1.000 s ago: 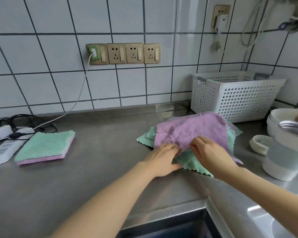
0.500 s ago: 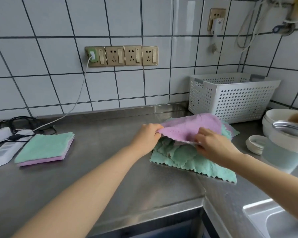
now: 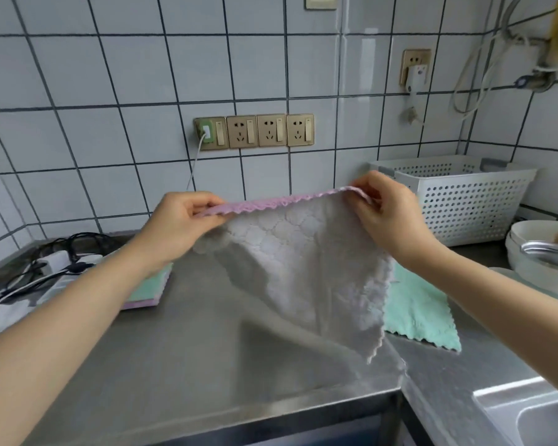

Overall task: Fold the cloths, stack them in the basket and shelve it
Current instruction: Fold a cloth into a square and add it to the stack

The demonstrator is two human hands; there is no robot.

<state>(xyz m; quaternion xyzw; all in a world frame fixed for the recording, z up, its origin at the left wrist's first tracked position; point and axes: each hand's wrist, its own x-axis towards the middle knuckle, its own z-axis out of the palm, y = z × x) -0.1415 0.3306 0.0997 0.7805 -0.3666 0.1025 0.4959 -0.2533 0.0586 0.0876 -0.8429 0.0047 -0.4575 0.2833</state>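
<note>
Pinching the top scalloped edge of the lilac microfibre cloth [image 3: 306, 268] at both corners, left hand [image 3: 181, 220] on one and right hand [image 3: 388, 214] on the other, fingers and thumbs pressed together on the hem, stretching it taut in the air. Hanging below the grip, slanting toward the right, lower corner dangling above the steel counter [image 3: 207, 349] without touching. Lying under and right of the hanging corner, a mint-green cloth [image 3: 422, 310], unfolded. Sitting below the left forearm, a folded stack of cloths [image 3: 149, 294], green over lilac, partly hidden. Standing behind the right hand, against the tiles, the white perforated basket [image 3: 464, 201]. Crowding the far left, a power strip and cables [image 3: 45, 265]; stacking up at far right, bowls [image 3: 541, 252], with the sink [image 3: 529, 416] below. Risking a crooked fold, probably, since the hanging edge looks skewed; lowering carelessly could snag the green cloth or drag the corner toward the sink.
</note>
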